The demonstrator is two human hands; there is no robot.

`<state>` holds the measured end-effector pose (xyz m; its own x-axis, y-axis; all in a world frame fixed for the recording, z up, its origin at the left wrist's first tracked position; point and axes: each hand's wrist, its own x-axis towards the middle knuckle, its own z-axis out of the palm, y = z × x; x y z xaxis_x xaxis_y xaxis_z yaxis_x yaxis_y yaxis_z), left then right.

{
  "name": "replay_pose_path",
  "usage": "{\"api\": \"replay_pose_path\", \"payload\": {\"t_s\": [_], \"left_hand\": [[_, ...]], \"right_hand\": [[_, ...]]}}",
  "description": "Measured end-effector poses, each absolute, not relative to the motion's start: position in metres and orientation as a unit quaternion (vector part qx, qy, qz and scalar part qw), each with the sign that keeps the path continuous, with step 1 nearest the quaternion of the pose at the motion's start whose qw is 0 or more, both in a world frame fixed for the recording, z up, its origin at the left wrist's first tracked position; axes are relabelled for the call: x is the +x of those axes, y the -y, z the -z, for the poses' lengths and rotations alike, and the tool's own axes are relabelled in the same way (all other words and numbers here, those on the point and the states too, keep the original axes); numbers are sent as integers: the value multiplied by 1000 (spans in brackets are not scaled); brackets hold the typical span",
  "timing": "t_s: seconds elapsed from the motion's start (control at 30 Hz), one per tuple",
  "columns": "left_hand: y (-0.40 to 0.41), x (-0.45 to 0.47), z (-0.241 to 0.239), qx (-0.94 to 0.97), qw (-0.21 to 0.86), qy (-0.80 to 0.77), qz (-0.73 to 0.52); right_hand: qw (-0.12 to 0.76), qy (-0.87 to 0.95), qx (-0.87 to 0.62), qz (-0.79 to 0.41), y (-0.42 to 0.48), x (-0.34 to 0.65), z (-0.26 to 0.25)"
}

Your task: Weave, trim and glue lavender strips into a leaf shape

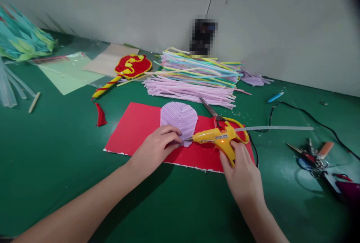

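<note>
A lilac, leaf-shaped piece made of pipe cleaners (pixel 180 115) lies on a red board (pixel 129 130). My left hand (pixel 156 145) has its fingers pinched together at the lower edge of this piece, and the fingertips partly cover it. In my right hand (pixel 243 171) is a yellow hot glue gun (pixel 216 137) with a small orange light glowing on its side. The gun's nozzle points left and meets the bottom of the lilac piece, close to my left fingertips. A long clear glue stick (pixel 275 128) sticks out of its back. Scissors with yellow handles (pixel 215 113) lie behind the gun.
Bundles of pipe cleaners (pixel 191 89) lie at the back near the wall. A red and yellow fan (pixel 133 66) with a tassel rests to the left. Clear glue sticks (pixel 8 85) lie far left. Keys (pixel 316 160), a blue pen (pixel 275 97) and a black cord (pixel 309 117) are on the right.
</note>
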<state>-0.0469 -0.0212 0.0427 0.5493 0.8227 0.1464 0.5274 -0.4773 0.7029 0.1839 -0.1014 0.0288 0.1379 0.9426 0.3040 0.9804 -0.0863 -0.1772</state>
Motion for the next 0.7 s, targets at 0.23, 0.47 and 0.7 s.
{"api": "replay_pose_path", "payload": {"t_s": [0.23, 0.47, 0.7], "left_hand": [[22, -46, -42, 826, 306, -408, -241], [22, -47, -42, 825, 308, -408, -242], [21, -47, -42, 821, 317, -409, -243]], "right_hand": [[173, 650, -738, 58, 101, 184, -30], [174, 643, -744, 59, 102, 186, -32], [187, 630, -752, 52, 101, 187, -33]]}}
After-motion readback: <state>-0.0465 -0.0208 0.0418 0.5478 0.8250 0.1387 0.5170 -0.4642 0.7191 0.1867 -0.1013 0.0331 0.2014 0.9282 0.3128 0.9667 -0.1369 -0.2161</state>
